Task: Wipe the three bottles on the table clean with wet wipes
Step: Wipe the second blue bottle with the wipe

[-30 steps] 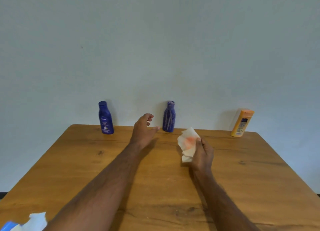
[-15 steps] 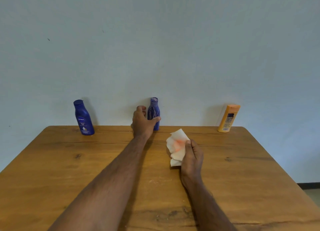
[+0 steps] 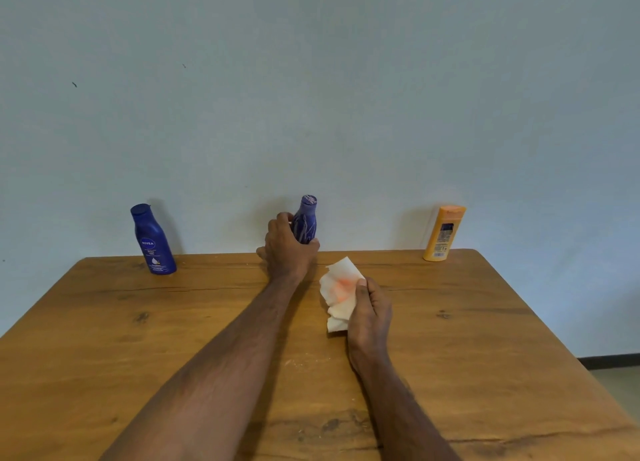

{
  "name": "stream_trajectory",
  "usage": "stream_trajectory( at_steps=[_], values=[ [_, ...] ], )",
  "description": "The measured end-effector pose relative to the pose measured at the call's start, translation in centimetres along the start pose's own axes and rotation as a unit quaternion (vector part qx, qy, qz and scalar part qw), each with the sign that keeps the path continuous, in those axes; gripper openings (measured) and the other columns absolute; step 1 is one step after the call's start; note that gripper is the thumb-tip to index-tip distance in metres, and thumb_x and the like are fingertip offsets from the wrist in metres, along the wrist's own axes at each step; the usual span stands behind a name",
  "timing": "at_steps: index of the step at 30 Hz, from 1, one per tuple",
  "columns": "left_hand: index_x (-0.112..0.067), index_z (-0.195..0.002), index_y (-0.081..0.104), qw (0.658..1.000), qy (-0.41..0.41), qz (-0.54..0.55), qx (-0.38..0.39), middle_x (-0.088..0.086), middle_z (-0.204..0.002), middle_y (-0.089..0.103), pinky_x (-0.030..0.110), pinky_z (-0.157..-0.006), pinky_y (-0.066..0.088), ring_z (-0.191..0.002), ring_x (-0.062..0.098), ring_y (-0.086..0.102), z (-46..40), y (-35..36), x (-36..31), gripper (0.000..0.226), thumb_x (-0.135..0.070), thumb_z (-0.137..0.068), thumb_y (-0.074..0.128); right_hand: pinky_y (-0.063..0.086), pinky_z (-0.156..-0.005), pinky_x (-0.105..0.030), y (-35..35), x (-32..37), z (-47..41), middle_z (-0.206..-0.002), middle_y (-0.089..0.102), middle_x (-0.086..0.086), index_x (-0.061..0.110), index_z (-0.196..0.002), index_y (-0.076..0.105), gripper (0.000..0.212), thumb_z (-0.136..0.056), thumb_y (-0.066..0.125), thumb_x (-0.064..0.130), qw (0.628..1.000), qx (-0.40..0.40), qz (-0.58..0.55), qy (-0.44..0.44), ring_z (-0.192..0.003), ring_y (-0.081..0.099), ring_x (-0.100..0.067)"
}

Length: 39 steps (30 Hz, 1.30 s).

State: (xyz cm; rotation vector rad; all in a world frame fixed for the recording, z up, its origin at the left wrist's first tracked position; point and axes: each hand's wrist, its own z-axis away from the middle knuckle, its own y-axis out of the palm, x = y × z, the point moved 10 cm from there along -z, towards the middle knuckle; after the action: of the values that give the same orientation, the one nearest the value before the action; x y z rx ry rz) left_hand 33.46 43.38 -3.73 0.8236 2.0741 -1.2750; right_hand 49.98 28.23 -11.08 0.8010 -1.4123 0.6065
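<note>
Three bottles stand along the far edge of the wooden table. A dark blue lotion bottle is at the far left, an orange bottle at the far right. My left hand grips the lower body of the purple bottle in the middle, which tilts slightly. My right hand holds a crumpled white wet wipe with an orange-pink smear, just right of and nearer than the purple bottle. The wipe is apart from the bottle.
A pale blue-grey wall rises directly behind the table's far edge. The table's right edge slants down to the lower right, with floor beyond it.
My left hand reached forward and closed around the purple bottle. My right hand kept hold of the wipe. The view shifted, so the wipe pack at the lower left left the frame.
</note>
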Motion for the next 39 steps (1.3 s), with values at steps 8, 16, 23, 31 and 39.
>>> stream_trajectory(
  at_steps=[8,16,23,31,39],
  values=[
    [-0.031,-0.128,0.05,0.986,0.027,0.164,0.024,-0.012,-0.118,0.056,0.02,-0.075,0.052,-0.1,0.001,0.057,11.9,-7.6,-0.4,0.061,-0.031,-0.078,0.084,0.058,-0.077,-0.057,-0.2,2.2,1.2,-0.096,0.073,-0.001,0.027,-0.112,0.068,0.028,-0.104,0.045,0.041,1.0,0.01,-0.006,-0.029,-0.086,0.07,-0.024],
    [-0.046,-0.13,0.054,0.959,0.03,0.264,0.097,-0.013,-0.12,0.068,0.019,-0.088,0.054,-0.112,0.011,0.066,26.7,-18.3,1.5,0.067,-0.046,-0.07,0.082,0.06,-0.061,-0.035,-4.4,3.2,9.5,-0.09,0.077,0.008,0.045,-0.095,0.074,0.026,-0.102,0.049,0.045,0.993,-0.007,-0.092,0.08,-0.075,0.072,-0.013],
    [-0.023,-0.141,0.053,0.954,0.053,0.275,0.105,-0.012,-0.133,0.064,0.028,-0.099,0.054,-0.123,0.016,0.063,31.8,-20.5,2.7,0.069,-0.034,-0.078,0.08,0.06,-0.078,-0.041,-7.5,2.9,21.3,-0.105,0.074,-0.022,0.002,-0.112,0.069,0.029,-0.1,0.056,0.025,0.967,0.108,-0.156,0.172,-0.09,0.072,-0.03],
    [-0.038,-0.141,0.05,0.954,0.081,0.256,0.132,-0.009,-0.131,0.065,0.034,-0.093,0.057,-0.118,0.021,0.065,32.2,-20.3,2.3,0.065,-0.021,-0.085,0.078,0.055,-0.076,-0.038,-5.2,13.3,25.3,-0.094,0.078,-0.002,0.019,-0.104,0.077,0.021,-0.101,0.057,0.015,0.975,0.195,0.023,-0.108,-0.088,0.072,-0.019],
    [-0.033,-0.141,0.051,0.958,0.088,0.238,0.132,-0.009,-0.124,0.066,0.038,-0.09,0.057,-0.114,0.018,0.066,32.5,-20.3,1.7,0.058,-0.029,-0.087,0.072,0.039,-0.05,-0.009,-2.2,16.2,28.4,-0.081,0.07,0.014,0.023,-0.126,0.067,0.029,-0.103,0.052,0.015,0.895,0.231,0.275,-0.264,-0.059,0.06,-0.002]
  ],
)
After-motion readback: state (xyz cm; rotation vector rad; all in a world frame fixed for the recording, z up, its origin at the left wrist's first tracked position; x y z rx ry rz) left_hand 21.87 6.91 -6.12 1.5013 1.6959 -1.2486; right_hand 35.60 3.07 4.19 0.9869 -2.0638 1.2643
